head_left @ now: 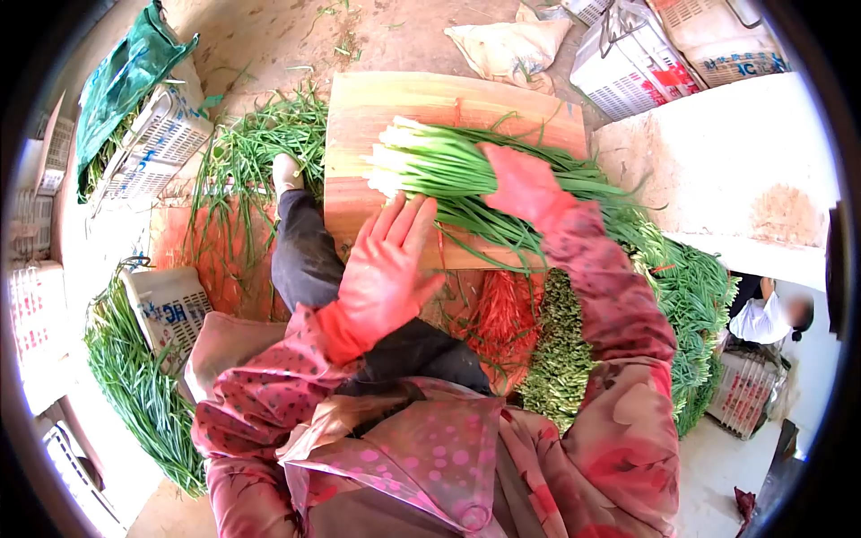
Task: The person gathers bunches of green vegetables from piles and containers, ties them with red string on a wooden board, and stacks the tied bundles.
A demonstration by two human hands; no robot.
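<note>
Green stalks (439, 164) beneath right grip (523, 182).

A bundle of stalks (439, 170) is lying on the table (386, 99) at upper centre; a crate (163, 139) is standing at upper left.

Left hand (384, 269) flat, right hand (523, 184) curled

Coral-pink gloves (372, 278), white-to-green stalks (435, 163), pale orange board (363, 103), purple-dotted apron (404, 466), red strands (509, 314)
</note>
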